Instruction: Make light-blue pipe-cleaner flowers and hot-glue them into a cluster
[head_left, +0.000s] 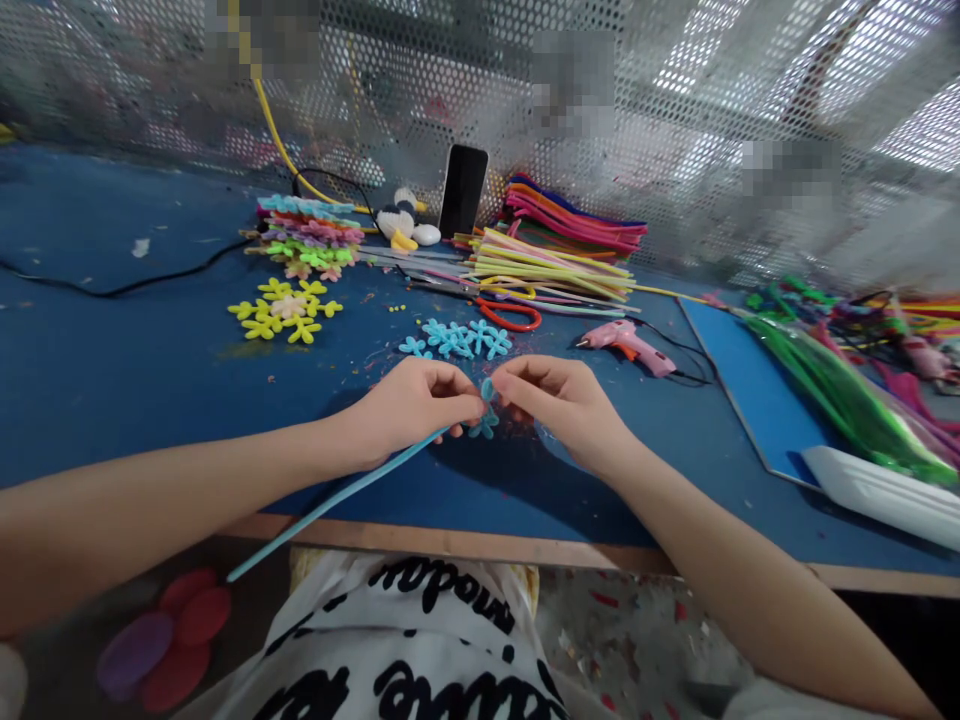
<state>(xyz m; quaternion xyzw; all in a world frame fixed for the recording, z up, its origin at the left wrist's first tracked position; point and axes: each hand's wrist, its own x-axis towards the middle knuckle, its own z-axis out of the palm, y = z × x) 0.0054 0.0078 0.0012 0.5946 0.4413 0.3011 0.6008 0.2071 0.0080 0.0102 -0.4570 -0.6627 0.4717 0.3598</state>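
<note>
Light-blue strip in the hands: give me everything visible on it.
The light-blue strip is long, slim and fuzzy-looking, like a pipe cleaner. The left hand pinches it near its worked end; from there a nearly straight tail slants down toward the wearer, its free tip reaching past the table's wooden edge. Beyond the pinch it appears bent into a small loop at the right hand's fingertips. Whether the petal shapes just below belong to it is unclear.
</note>
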